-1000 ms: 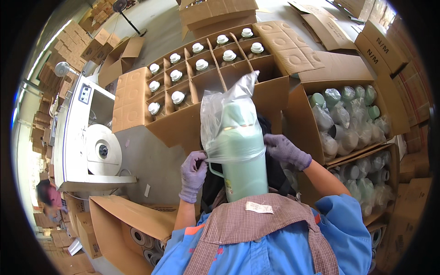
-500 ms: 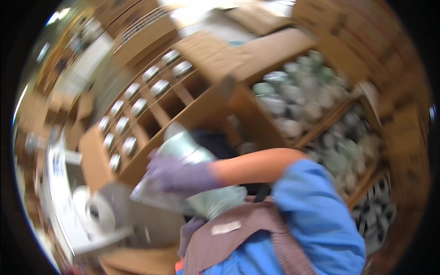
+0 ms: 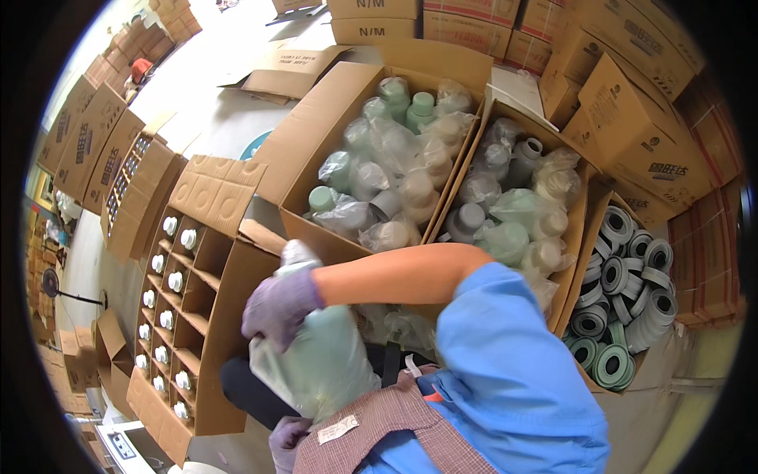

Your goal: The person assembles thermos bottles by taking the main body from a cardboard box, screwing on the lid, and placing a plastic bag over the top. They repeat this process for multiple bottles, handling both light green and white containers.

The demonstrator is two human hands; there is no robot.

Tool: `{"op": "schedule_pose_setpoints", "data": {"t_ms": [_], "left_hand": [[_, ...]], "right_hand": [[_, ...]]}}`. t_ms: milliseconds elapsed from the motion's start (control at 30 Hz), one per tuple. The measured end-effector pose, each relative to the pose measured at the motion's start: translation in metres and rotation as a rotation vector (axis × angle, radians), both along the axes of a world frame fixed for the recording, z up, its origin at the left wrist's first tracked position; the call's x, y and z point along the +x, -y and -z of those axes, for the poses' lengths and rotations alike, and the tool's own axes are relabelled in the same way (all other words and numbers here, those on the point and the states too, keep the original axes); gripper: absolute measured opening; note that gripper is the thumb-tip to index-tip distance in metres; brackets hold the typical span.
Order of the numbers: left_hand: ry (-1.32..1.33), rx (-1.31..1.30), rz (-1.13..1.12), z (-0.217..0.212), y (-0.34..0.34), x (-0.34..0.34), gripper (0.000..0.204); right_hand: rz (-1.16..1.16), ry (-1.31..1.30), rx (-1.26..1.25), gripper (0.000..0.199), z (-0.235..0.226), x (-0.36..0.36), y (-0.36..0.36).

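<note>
My right hand (image 3: 282,311), in a purple-grey glove, is closed around the upper part of a pale green bottle-shaped container (image 3: 335,355) in a clear plastic bag. Its narrower whitish upper end sticks out past my fingers. At the lower end of the bag is my left hand (image 3: 289,444), gloved alike and curled against it; my apron hides part of that hand. Just left of both hands stands a divided carton (image 3: 225,340) with white-topped items in several cells and other cells showing none.
Beyond my right arm are a carton of bagged green and cream containers (image 3: 296,189), a second such carton (image 3: 580,229), and a box of grey and green ring-shaped parts (image 3: 616,272). Stacked cartons (image 3: 632,130) line the right. A standing fan (image 3: 50,283) is far left.
My view has turned and steadied, so the divided carton now appears further left and lower. My right hand still holds the bagged container, now more upright.
</note>
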State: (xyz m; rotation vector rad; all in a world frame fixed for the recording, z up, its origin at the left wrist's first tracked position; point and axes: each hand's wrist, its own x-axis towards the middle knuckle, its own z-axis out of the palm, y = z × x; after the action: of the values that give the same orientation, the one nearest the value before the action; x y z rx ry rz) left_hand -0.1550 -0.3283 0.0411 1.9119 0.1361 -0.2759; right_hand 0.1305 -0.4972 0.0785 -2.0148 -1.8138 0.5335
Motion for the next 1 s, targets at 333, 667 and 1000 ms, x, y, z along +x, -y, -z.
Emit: {"op": "schedule_pose_setpoints", "data": {"t_ms": [333, 667, 1000], "left_hand": [[0.26, 0.207, 0.575, -0.027, 0.078, 0.16, 0.025], [0.49, 0.451, 0.775, 0.075, 0.23, 0.293, 0.054], [0.336, 0.62, 0.602, 0.238, 0.364, 0.316, 0.076]], "right_hand": [[0.909, -0.162, 0.304, 0.023, -0.002, -0.051, 0.339], [1.382, 0.771, -0.658, 0.026, 0.035, -0.01, 0.523], [0.871, 0.475, -1.133, 0.012, 0.182, 0.108, 0.536]]}}
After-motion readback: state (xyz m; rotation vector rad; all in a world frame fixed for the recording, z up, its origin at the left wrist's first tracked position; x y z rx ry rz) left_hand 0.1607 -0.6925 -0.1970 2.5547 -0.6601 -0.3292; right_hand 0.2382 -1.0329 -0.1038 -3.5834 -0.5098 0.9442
